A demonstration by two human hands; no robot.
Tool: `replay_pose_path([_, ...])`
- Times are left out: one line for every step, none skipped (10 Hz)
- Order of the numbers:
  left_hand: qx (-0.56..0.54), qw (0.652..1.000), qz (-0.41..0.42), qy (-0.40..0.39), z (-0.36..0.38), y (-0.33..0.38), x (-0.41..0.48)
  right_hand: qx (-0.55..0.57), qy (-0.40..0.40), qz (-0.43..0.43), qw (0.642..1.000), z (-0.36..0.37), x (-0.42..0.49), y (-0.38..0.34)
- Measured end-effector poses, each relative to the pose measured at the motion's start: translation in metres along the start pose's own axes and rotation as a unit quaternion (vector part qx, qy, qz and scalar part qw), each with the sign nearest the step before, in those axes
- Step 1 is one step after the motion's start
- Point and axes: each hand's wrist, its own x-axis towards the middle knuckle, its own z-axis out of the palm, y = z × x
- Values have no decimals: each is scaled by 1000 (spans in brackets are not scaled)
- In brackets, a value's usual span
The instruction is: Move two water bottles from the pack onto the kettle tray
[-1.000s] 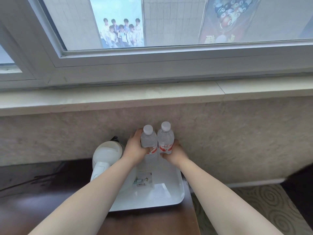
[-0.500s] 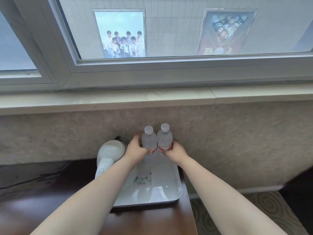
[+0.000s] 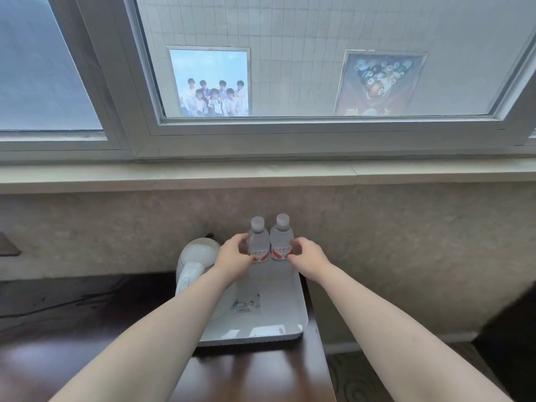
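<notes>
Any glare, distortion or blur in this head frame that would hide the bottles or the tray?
Head view: wide-angle bending curves the windowsill and frame; daylight glare sits on the tray near edge and on the dark table; the two bottles stay sharp, labels visible but unreadable; the left hand and right hand are crisp, with no motion blur.

A dark, glossy wooden desk (image 3: 255, 372) sits against the wall under the window. A white tray (image 3: 290, 329) rests at its far right corner, reaching nearly to the right edge. Left of the tray, bare wood.
</notes>
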Motion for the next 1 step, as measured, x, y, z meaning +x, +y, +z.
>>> replay_pose_path([56, 998, 10, 17, -11, -1, -9, -19, -7, -7, 1000, -10, -10, -12])
